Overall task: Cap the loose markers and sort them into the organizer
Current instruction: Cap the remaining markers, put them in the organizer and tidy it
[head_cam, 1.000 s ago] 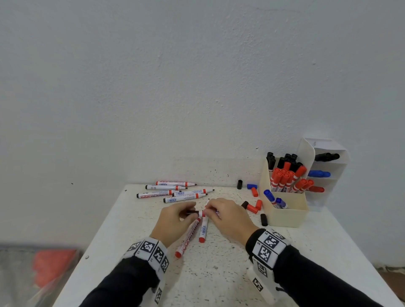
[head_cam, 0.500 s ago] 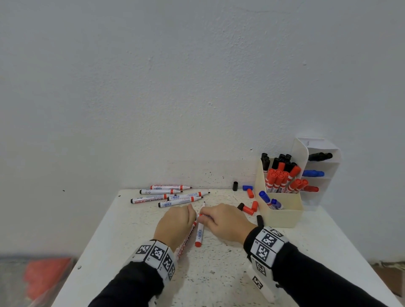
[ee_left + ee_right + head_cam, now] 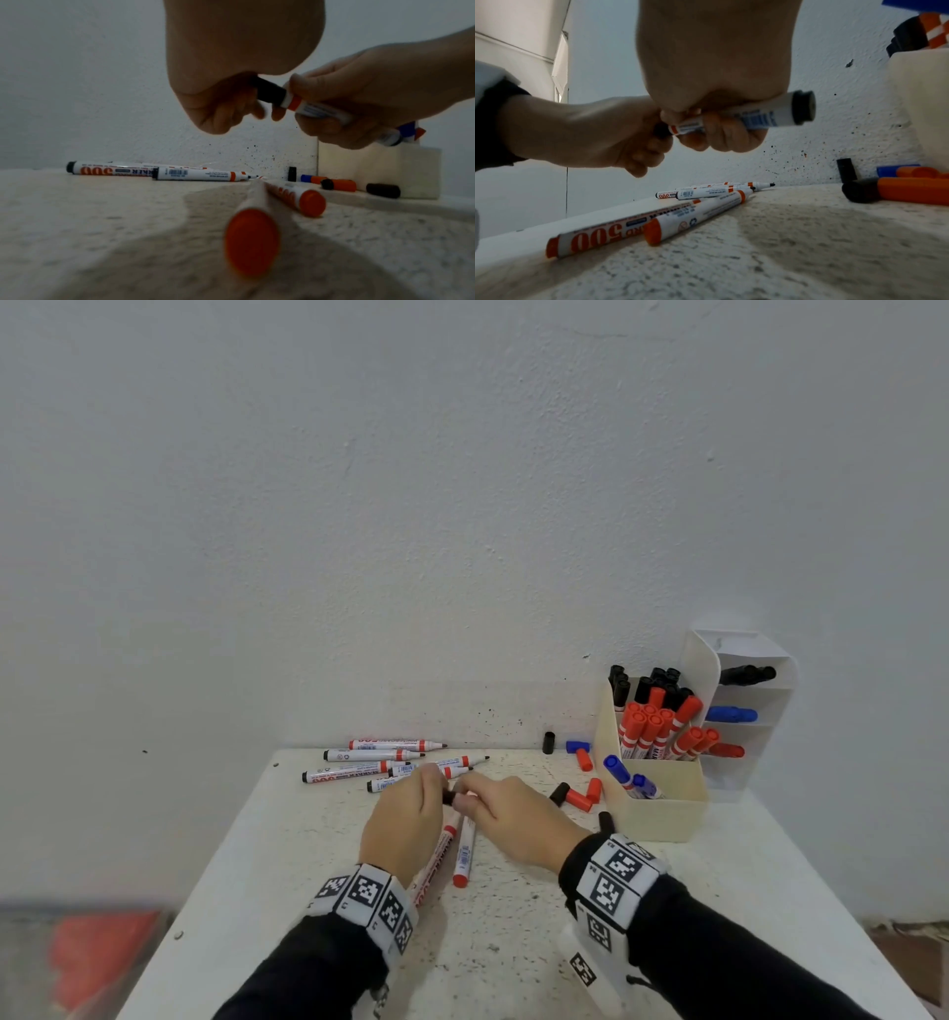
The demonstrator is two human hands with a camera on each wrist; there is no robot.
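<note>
Between the two sets of fingertips, above the tabletop, a black-ended whiteboard marker is held level. Its barrel is wrapped by the curled right hand; its black cap is pinched by the left hand. Directly below the fingers two red-ended markers lie side by side. Right of the right-hand fingers stands the organizer.

- A white marker with an orange band is wearing a black cap.
- Two white markers on the speckled white table are showing orange ends.
- Loose caps are lying in black, orange and blue.
- The cream organizer is holding orange, black and blue caps.
- Black-and-white checked wristbands are sitting over black sleeves.
</note>
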